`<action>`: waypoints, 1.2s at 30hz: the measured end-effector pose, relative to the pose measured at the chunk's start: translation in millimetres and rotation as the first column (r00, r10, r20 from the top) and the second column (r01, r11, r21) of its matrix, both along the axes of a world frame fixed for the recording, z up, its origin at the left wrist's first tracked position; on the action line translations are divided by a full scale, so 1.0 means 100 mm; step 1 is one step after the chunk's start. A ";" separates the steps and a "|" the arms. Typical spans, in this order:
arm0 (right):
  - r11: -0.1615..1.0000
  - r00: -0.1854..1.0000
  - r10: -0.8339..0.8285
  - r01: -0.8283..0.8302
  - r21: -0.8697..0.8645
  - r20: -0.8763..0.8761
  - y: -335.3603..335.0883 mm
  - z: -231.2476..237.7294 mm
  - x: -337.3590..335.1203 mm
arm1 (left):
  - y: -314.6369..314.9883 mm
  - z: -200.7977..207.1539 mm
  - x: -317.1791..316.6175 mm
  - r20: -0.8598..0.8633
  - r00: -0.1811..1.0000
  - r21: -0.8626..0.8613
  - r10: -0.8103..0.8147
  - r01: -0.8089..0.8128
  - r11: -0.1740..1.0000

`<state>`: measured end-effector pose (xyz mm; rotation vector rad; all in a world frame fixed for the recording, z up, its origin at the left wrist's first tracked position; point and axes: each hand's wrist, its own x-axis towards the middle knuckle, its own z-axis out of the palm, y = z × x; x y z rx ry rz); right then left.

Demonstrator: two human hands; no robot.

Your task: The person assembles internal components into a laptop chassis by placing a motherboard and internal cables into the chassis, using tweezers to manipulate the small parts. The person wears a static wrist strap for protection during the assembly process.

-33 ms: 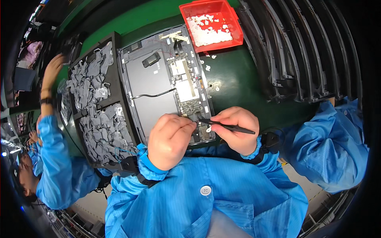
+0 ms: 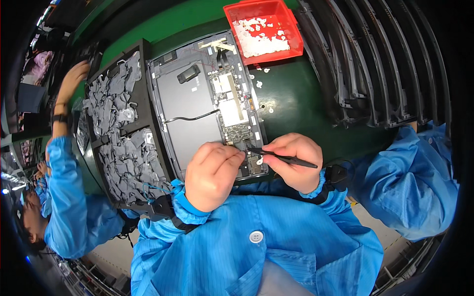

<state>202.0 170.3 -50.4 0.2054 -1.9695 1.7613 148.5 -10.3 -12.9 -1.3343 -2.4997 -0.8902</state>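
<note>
Almost nothing shifted between the two moments. The right hand (image 2: 295,162) kept its pinch on the black tweezers (image 2: 281,157), tips at the lower edge of the circuit board (image 2: 232,106), and the left hand (image 2: 213,173) stayed curled beside them on the opened laptop base (image 2: 190,106). No part was moved.

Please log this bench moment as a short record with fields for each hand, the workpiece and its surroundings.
left hand: left hand rests curled on the opened laptop base
right hand: right hand pinches black tweezers, tips at the circuit board
tray: red tray of small white parts, beyond the base
left of base: black bin of grey pieces
surface: green mat
nearby: a co-worker's hand
</note>
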 end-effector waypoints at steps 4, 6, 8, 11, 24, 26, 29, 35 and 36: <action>0.999 0.999 -0.013 0.015 0.048 -0.050 -0.02 -0.02 -0.01 | 0.00 0.01 0.04 -0.089 0.996 -0.107 -0.022 0.013 0.994; 0.998 0.998 -0.011 0.015 0.068 -0.065 -0.02 -0.02 -0.01 | 0.00 -0.01 0.07 -0.217 0.975 -0.187 -0.056 0.015 0.982; 0.998 0.998 -0.011 0.015 0.066 -0.066 -0.02 -0.02 -0.01 | 0.00 -0.01 0.08 -0.235 0.971 -0.202 -0.044 -0.004 0.979; 0.998 0.998 -0.016 0.019 0.053 -0.063 -0.03 -0.03 0.00 | 0.01 0.00 0.07 -0.270 0.961 -0.228 -0.050 -0.014 0.974; 0.998 0.997 -0.051 0.053 0.026 -0.055 -0.05 -0.07 0.01 | 0.04 -0.07 0.12 -0.256 0.967 -0.176 0.018 -0.065 0.982; 0.998 0.994 -0.027 0.034 0.062 -0.103 -0.02 -0.07 0.00 | 0.02 -0.06 0.11 -0.194 0.981 -0.140 0.026 -0.054 0.989; 0.992 0.987 0.030 -0.010 0.129 -0.155 0.00 -0.07 -0.05 | 0.00 -0.07 0.09 -0.117 0.993 -0.097 0.027 -0.038 0.995; 0.999 0.996 -0.005 0.001 -0.041 -0.088 0.02 -0.08 0.03 | 0.06 -0.01 0.06 -0.114 0.993 -0.145 0.009 -0.026 0.989; 0.988 0.997 -0.068 0.064 -0.139 -0.025 0.04 -0.09 0.06 | 0.06 -0.01 0.05 -0.121 0.993 -0.152 -0.006 -0.012 0.988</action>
